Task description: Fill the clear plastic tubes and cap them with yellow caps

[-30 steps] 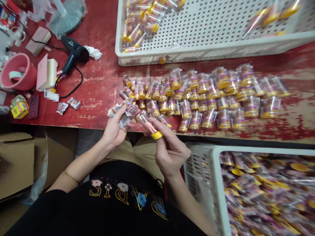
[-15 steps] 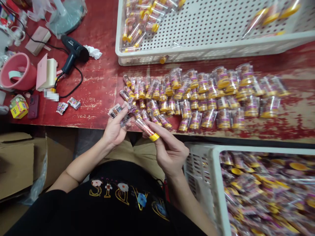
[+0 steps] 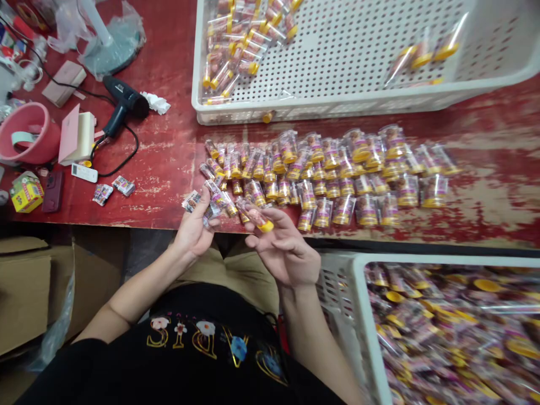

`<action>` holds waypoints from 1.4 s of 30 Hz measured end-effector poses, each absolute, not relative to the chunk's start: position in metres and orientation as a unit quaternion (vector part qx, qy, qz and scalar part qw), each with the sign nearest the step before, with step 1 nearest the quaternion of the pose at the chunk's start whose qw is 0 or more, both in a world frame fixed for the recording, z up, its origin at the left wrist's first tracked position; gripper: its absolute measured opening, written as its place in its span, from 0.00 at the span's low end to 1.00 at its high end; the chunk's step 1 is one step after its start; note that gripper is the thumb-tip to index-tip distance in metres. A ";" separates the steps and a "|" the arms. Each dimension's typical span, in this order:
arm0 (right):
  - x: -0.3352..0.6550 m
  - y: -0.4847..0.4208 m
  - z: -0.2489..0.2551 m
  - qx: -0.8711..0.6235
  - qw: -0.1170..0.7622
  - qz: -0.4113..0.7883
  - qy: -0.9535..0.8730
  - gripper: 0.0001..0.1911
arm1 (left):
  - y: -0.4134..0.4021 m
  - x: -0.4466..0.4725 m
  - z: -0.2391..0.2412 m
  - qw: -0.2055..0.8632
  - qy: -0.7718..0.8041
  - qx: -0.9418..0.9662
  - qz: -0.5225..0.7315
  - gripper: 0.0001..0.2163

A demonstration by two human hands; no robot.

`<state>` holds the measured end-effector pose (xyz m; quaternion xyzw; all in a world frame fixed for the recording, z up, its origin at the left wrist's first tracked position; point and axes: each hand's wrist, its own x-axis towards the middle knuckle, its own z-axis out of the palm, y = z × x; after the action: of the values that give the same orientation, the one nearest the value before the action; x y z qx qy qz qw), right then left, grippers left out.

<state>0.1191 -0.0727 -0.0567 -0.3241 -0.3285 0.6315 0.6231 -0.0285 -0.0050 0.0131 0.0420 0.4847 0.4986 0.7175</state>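
My left hand (image 3: pixel 195 229) is closed around a small bundle of printed plastic sleeves (image 3: pixel 193 200) at the table's front edge, its thumb on top. In the fingers of my right hand (image 3: pixel 291 247) is a clear tube with a yellow cap (image 3: pixel 258 217), tilted with the cap toward me and reddish contents inside. The right fingers are partly spread around it. Just beyond both hands, rows of sleeved yellow-capped tubes (image 3: pixel 331 188) cover the front of the table. One sleeved tube (image 3: pixel 214 192) lies right by my left fingertips.
A white perforated crate (image 3: pixel 337 104) with unsleeved tubes stands at the back. Another crate (image 3: pixel 358 315), full of sleeved tubes, is at my right. On the red table (image 3: pixel 169 146) are a hair dryer (image 3: pixel 122 104), a pink bucket (image 3: pixel 46 132) and two sleeve bundles (image 3: pixel 123 185).
The right hand has turned and loosened its fingers around the yellow-capped tube. The left hand keeps the sleeves. The whole view has shifted a little.
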 end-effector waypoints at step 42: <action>0.066 -0.046 -0.046 -0.492 0.671 0.489 -0.262 0.25 | -0.020 -0.017 -0.004 0.686 0.477 0.078 0.544 0.14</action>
<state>0.0662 -0.0461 -0.0461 -0.4923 -0.2620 0.4887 0.6710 -0.0175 -0.0199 -0.0037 0.0785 0.4773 0.5440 0.6856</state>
